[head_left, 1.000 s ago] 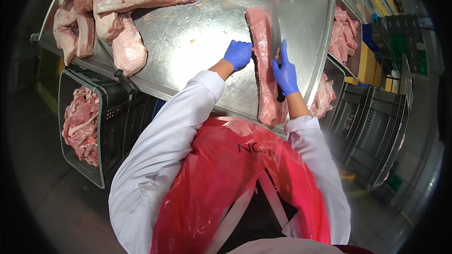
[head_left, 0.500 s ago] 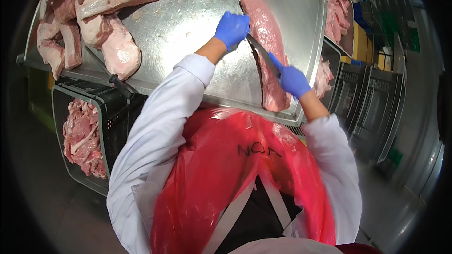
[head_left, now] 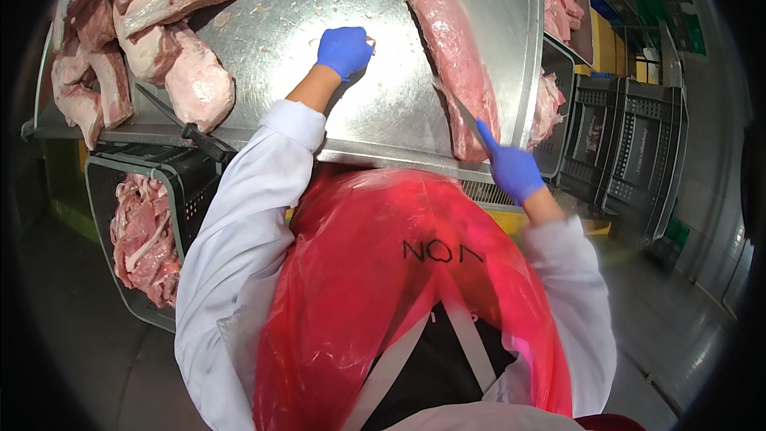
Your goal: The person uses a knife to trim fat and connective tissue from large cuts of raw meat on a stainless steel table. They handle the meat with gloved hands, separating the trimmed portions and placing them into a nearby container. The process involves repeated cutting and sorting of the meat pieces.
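A long, pale pink cut of boneless meat [head_left: 455,56] lies lengthwise on the metal table [head_left: 263,56]. My right hand [head_left: 516,173], in a blue glove, grips a knife [head_left: 467,116] with the index finger stretched along it. The blade slants across the near part of the cut, and the handle is hidden in my palm. To the left of the meat, my blue-gloved left hand [head_left: 343,53] is a closed fist over the table. A small scrap of meat seems to show at its fingertips, mostly hidden.
Large meat pieces [head_left: 199,80] are piled at the table's left, beside a second knife with a black handle [head_left: 206,144]. A dark crate [head_left: 182,191] of trimmings stands below. On the right are a bin of meat pieces [head_left: 561,0] and dark crates [head_left: 622,144].
My left hand has left the edge of the meat and moved left over the table. My right hand and knife have moved slightly nearer and to the right.
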A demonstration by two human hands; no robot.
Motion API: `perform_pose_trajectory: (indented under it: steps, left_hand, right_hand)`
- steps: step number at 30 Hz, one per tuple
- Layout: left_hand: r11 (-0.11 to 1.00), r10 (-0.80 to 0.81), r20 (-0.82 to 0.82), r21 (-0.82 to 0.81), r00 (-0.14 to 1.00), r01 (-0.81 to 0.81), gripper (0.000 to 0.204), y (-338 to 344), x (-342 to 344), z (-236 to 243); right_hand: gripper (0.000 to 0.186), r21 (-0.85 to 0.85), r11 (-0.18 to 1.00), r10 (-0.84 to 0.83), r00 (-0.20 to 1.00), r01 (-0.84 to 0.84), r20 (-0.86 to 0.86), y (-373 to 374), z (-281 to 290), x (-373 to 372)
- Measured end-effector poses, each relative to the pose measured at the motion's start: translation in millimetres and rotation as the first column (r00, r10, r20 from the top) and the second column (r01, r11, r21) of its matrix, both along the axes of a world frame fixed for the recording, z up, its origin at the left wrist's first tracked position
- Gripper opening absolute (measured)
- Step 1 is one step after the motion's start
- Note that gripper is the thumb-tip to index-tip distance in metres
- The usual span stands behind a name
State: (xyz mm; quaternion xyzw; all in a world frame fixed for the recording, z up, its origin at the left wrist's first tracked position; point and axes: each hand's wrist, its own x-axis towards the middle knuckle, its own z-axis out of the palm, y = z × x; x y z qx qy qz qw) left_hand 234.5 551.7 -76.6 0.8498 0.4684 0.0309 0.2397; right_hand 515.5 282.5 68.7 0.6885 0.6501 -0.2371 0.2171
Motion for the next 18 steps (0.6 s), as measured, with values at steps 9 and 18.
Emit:
perform_pose_trajectory:
  steps: [9,18]
  left_hand:
    - [0.997,0.047,0.539,0.032,0.841,-0.076,0.053,-123.3,78.8,-9.4]
    - [0.996,0.085,0.636,-0.079,0.767,-0.044,0.010,-205.6,120.8,-23.7]
  right_hand:
    - [0.081,0.042,0.923,-0.352,0.885,0.382,-0.306,-88.6,84.9,55.8]
    - [0.075,0.286,0.923,-0.120,0.897,0.259,-0.426,7.3,-39.2,31.9]
